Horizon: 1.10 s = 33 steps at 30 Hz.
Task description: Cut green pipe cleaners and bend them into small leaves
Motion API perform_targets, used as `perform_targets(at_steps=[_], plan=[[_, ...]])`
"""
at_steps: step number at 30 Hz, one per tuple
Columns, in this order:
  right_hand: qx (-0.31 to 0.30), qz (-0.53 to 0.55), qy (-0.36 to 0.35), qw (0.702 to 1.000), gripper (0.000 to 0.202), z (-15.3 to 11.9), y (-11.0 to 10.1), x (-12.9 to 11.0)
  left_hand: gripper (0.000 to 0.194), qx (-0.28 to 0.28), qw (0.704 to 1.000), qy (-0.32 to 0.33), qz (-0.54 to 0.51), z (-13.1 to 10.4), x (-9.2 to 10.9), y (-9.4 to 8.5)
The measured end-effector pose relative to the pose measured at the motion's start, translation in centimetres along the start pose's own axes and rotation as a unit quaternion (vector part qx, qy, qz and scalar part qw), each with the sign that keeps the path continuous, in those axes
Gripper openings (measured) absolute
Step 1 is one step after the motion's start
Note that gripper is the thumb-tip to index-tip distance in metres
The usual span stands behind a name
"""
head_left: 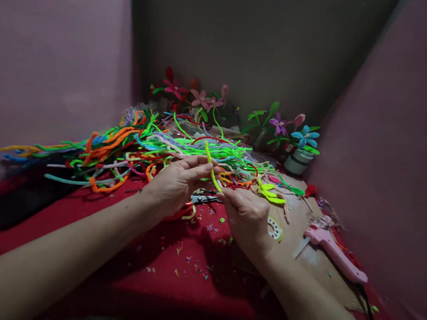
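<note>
A yellow pipe cleaner (208, 152) runs between my two hands above the red cloth, its upper end sticking up past the left fingers. My left hand (178, 182) pinches it around the middle between thumb and fingers. Lower down, my right hand (248, 214) is closed on its bottom end, with the fingertips hiding that end. Just beneath the hands lie scissors (205, 199) with red handles, partly covered by the left hand. Behind them spreads a big heap of colourful pipe cleaners (199, 148). Yellow looped petals (269, 191) rest right of the heap.
A pink glue gun (336, 247) lies on a cardboard sheet (294, 224) at right, near a tape roll (275, 229). Pipe-cleaner flowers (305, 137) stand at the back, one in a small jar (298, 161). A dark phone (21, 203) lies left. Fuzz scraps dot the red cloth (154, 286).
</note>
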State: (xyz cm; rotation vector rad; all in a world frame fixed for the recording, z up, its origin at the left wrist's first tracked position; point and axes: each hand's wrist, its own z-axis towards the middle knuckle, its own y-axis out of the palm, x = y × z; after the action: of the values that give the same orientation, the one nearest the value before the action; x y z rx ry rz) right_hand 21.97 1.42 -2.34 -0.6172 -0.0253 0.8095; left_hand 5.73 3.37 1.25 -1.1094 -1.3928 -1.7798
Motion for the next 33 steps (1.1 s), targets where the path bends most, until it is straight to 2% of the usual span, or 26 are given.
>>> perform_targets(at_steps=[3,6,9,13,18,24,29,33], plan=[[-0.014,0.001,0.014,1.000,0.021,0.0,0.1,-0.2,0.014,0.010,0.997,0.004,-0.077,0.5,0.3,0.7],[-0.019,0.023,0.067,0.997,0.022,0.2,0.0,-0.4,0.021,0.033,0.985,0.007,-0.168,0.5,0.9,1.0],[-0.034,0.048,0.114,0.992,0.023,0.3,-0.2,-0.7,0.023,0.042,0.983,0.018,-0.181,0.2,1.4,1.4],[-0.060,0.073,0.143,0.985,0.027,0.5,-0.3,-0.8,0.026,0.058,0.982,0.034,-0.177,0.0,2.2,1.3],[-0.077,0.089,0.163,0.980,0.031,0.4,-0.1,-0.2,0.028,0.101,0.974,0.064,-0.192,0.3,3.3,0.2],[-0.106,0.126,0.212,0.963,0.034,0.3,0.4,0.2,0.028,0.113,0.965,0.106,-0.214,0.8,4.4,-2.2],[-0.116,0.131,0.229,0.958,0.032,0.4,0.2,0.5,0.033,0.159,0.947,0.145,-0.238,1.3,5.8,-4.0],[-0.105,0.154,0.253,0.949,0.032,0.7,0.0,0.5,0.034,0.164,0.940,0.159,-0.252,1.8,5.7,-4.2]])
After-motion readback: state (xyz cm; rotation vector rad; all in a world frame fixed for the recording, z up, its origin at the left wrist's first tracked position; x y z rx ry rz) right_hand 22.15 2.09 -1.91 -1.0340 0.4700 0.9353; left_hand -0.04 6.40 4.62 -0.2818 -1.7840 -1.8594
